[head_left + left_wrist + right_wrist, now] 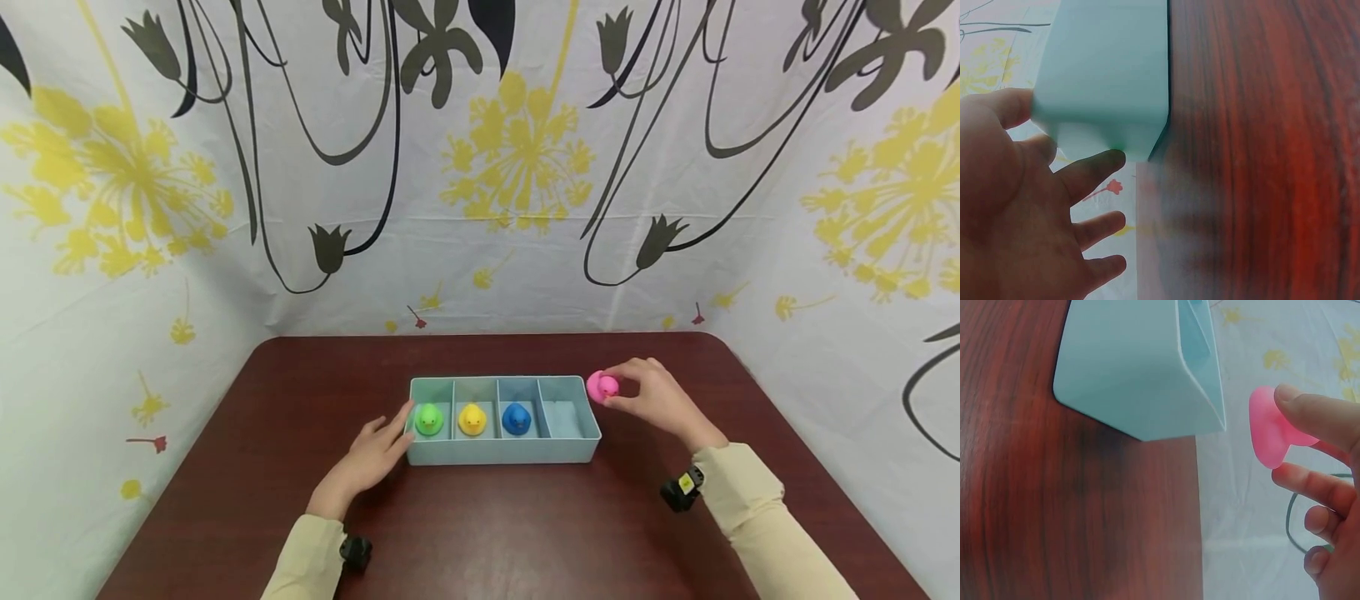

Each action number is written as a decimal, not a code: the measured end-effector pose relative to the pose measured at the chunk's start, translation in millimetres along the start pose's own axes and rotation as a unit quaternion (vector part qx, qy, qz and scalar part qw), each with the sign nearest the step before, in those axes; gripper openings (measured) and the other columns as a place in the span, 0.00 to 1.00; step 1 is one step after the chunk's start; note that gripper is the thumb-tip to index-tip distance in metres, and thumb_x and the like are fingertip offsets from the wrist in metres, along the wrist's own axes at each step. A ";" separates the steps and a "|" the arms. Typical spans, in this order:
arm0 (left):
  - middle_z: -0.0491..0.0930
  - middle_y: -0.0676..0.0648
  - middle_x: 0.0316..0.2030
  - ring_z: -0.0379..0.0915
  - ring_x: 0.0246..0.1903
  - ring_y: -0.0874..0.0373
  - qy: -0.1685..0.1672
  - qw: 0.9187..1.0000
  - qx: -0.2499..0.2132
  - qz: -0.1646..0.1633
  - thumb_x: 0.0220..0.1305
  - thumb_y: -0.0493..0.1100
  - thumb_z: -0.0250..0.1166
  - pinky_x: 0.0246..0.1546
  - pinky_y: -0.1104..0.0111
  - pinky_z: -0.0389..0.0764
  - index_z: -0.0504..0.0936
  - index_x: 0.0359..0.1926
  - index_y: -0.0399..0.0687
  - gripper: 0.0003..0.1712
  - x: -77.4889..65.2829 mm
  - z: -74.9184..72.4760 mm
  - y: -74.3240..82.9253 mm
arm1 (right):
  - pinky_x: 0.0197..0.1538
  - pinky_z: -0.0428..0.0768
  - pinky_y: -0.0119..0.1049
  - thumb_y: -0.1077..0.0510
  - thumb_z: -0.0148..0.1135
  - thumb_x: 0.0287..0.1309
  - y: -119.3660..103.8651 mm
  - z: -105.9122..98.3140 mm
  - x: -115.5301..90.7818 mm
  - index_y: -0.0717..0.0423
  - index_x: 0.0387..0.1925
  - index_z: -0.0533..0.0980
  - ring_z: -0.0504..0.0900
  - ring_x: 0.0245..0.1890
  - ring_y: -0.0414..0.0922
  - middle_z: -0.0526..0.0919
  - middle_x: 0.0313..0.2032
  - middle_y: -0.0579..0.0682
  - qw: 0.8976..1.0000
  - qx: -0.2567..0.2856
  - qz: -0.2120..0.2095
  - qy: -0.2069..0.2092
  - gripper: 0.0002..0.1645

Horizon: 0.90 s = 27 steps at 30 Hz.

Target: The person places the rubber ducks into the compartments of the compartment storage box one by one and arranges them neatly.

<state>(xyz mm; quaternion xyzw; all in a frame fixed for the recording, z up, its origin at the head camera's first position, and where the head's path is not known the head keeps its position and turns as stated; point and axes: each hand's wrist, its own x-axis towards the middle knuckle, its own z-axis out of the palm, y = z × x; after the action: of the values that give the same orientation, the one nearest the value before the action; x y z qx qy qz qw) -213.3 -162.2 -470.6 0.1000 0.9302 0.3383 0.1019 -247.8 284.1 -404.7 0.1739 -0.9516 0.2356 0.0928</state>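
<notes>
A pale blue-green divided box [502, 452] stands on the table. In its compartments, from the left, sit a green rubber duck [429, 419], a yellow rubber duck [472, 419] and a blue rubber duck [517, 419]; the rightmost compartment shows bare floor. My right hand [663, 402] pinches a pink rubber duck [602, 387] between thumb and fingers, raised just off the box's right end. The right wrist view has this pink duck [1265, 428] beside the box's corner. With fingers spread, my left hand [367, 457] touches the box's left end; in the left wrist view its fingertips [1113, 159] meet the box wall.
The dark red-brown wooden table [510, 533] has rounded far corners. Behind it and at both sides hangs a white cloth [465, 258] printed with yellow and dark flowers. A black wrist camera [356, 552] is on the left wrist, another black camera [681, 490] on the right.
</notes>
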 end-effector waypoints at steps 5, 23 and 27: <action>0.60 0.43 0.70 0.43 0.71 0.36 0.000 1.000 0.000 -0.004 0.74 0.55 0.45 0.61 0.33 0.54 0.44 0.75 0.67 0.34 -1.0 -0.4 1.1 | 0.44 0.75 0.46 0.53 0.76 0.44 -5.0 6.7 6.4 0.55 0.47 0.82 0.71 0.46 0.50 0.82 0.43 0.53 1.000 0.006 -0.001 -0.008 0.25; 0.61 0.44 0.70 0.43 0.72 0.37 -0.004 1.000 -0.001 -0.004 0.74 0.54 0.46 0.61 0.34 0.54 0.44 0.75 0.68 0.34 -0.7 -1.6 2.3 | 0.38 0.70 0.38 0.54 0.78 0.41 -17.7 38.7 22.7 0.51 0.43 0.84 0.70 0.41 0.49 0.83 0.42 0.48 0.997 -0.003 -0.003 -0.074 0.23; 0.60 0.43 0.70 0.43 0.72 0.37 -0.003 1.000 -0.001 -0.002 0.74 0.54 0.46 0.61 0.34 0.54 0.44 0.75 0.68 0.34 -1.3 -1.9 2.6 | 0.37 0.66 0.39 0.54 0.78 0.40 -19.4 45.9 23.7 0.49 0.42 0.84 0.68 0.38 0.45 0.82 0.40 0.47 0.996 -0.027 -0.002 -0.086 0.22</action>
<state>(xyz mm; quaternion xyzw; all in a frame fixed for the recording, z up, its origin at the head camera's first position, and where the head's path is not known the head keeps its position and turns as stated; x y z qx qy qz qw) -212.2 -161.7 -467.4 0.0988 0.9296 0.3390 0.1050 -266.7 239.1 -430.4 0.1926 -0.9618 0.1937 0.0162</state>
